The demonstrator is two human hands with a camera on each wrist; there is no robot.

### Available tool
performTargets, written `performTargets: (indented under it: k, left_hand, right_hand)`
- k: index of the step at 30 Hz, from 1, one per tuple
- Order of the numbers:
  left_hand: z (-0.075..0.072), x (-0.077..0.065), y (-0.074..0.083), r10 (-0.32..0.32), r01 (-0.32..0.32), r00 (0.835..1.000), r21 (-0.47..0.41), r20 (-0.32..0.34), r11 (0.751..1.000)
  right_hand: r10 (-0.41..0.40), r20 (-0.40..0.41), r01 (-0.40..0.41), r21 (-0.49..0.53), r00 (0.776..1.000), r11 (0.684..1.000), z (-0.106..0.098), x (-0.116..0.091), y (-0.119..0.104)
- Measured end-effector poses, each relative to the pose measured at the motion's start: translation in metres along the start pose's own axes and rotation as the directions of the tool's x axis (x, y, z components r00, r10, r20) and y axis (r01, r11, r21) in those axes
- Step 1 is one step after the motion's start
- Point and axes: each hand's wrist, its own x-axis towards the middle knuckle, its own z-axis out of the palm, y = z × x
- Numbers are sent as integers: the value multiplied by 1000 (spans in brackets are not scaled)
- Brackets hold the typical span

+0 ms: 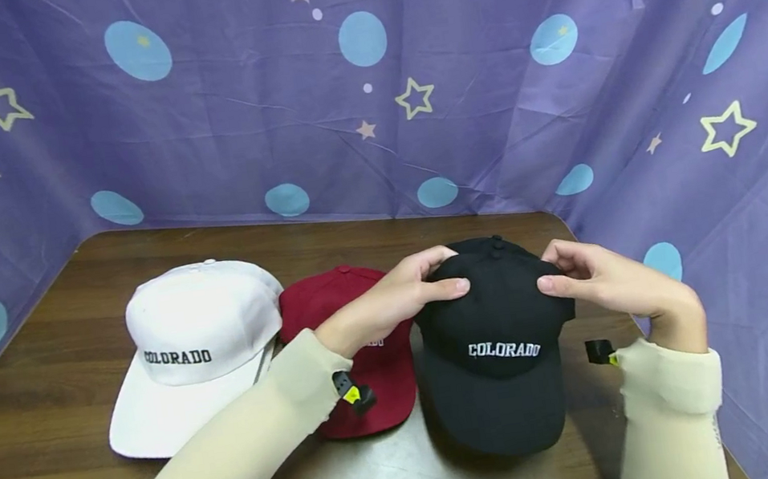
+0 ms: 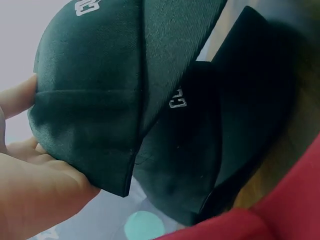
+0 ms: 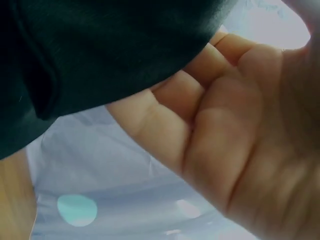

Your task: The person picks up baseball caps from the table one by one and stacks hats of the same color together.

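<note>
A black cap [image 1: 502, 305] with white COLORADO lettering is held between both hands at the right of the table. My left hand [image 1: 399, 296] grips its left side, thumb on the front of the crown and the other fingers behind. On the opposite side my right hand [image 1: 604, 279] pinches the crown, thumb in front. The left wrist view shows a second black cap [image 2: 172, 165] lower down, behind the held one; in the head view the held cap mostly covers it.
A red cap [image 1: 386, 397] sits left of the black one, partly hidden by my left arm. Farther left is a white cap [image 1: 197, 317] with dark COLORADO lettering. The wooden table [image 1: 41, 349] ends at a purple patterned curtain [image 1: 305, 80] behind and at the sides.
</note>
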Motion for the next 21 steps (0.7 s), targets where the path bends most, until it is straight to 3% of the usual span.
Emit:
performTargets:
  k: [13,21]
  left_hand:
    - [8,34,-21,-110,112,992,33,-64,993]
    - [8,38,-26,-98,107,991,97,-93,990]
  right_hand:
    - [110,16,-111,84,994,990,-2,9,35]
    - [140,18,-141,74,990,987,-1,16,52]
